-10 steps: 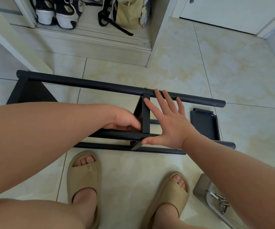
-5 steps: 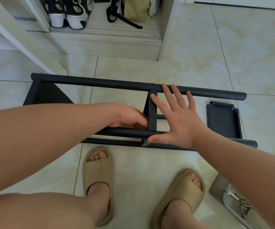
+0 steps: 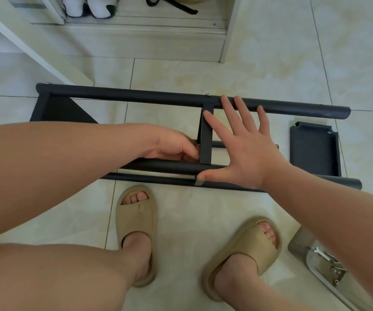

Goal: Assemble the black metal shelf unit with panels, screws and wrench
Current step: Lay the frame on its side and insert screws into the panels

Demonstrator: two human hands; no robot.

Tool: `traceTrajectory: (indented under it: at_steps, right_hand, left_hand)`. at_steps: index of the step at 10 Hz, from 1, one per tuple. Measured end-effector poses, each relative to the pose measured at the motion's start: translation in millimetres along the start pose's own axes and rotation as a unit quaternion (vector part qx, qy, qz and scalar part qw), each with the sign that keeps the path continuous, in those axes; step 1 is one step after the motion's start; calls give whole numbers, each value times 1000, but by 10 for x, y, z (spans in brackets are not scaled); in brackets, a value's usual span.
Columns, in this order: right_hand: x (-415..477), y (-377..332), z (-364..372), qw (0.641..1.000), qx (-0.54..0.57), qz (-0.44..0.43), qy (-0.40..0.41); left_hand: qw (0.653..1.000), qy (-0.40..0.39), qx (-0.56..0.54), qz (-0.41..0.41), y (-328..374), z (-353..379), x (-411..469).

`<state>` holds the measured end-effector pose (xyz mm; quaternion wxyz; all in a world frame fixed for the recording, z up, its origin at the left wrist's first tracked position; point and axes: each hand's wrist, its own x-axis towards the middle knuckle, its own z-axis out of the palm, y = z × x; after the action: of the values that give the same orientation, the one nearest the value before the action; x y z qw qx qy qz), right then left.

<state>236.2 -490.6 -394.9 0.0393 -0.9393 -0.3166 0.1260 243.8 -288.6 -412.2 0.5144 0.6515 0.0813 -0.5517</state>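
Note:
The black metal shelf frame [image 3: 136,96] lies on its side on the tiled floor, long tubes running left to right. A narrow black panel [image 3: 205,140] stands edge-on between the far tube and a near tube [image 3: 158,166]. My right hand [image 3: 244,144] is spread flat, fingers straight, against the panel's right face, fingertips over the far tube. My left hand [image 3: 174,147] is at the panel's left side by the near tube, fingers curled; what they touch is hidden. A loose black panel [image 3: 313,149] lies flat at the right.
A metal tray [image 3: 302,245] with screws [image 3: 335,270] and a small wrench [image 3: 321,253] sits at the lower right, partly behind my right forearm. My feet in beige slippers [image 3: 136,223] stand close to the frame. A white slanted board [image 3: 30,43] and a shoe cabinet lie beyond.
The view has tilted down and shifted slightly; both hands keep the same hold at the upright panel.

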Motion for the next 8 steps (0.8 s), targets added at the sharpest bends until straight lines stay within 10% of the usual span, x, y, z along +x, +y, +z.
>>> traceTrajectory:
  at_steps: [8]
  right_hand:
    - [-8,-6,17,1000,-8,-2,10]
  left_hand:
    - [997,-46,-50,-26,-30,-38,28]
